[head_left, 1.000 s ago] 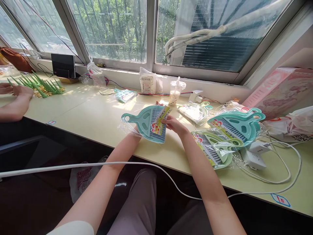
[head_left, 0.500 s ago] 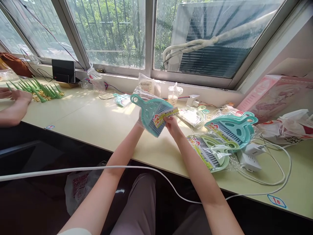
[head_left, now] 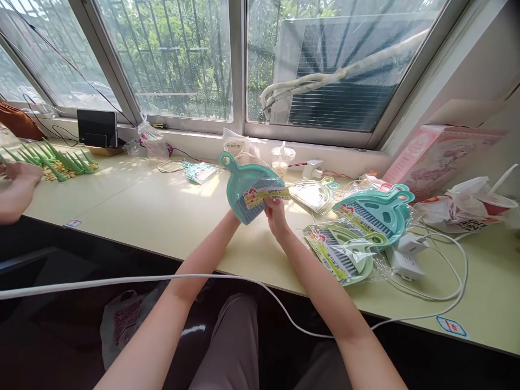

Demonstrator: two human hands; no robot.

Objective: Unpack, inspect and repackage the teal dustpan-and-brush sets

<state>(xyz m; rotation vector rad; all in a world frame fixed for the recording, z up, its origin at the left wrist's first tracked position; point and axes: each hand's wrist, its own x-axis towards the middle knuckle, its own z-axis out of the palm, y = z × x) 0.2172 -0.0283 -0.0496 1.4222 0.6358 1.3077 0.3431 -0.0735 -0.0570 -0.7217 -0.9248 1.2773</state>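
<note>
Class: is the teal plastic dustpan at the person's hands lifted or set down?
Lifted: the dustpan is tilted above the pale yellow table, the right hand gripping its printed yellow card.

Left arm point(head_left: 195, 265) and right arm point(head_left: 320, 281) reach from the bottom edge to mid-frame, right hand point(head_left: 276, 212) pinching, left hand point(head_left: 234, 215) mostly hidden.

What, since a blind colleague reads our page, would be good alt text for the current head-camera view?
A person holds up a teal dustpan-and-brush set over a pale table, the right hand pinching its printed card, the left hand mostly hidden behind the set. Wrapped green and teal sets lie to the right; a window is behind.
</note>
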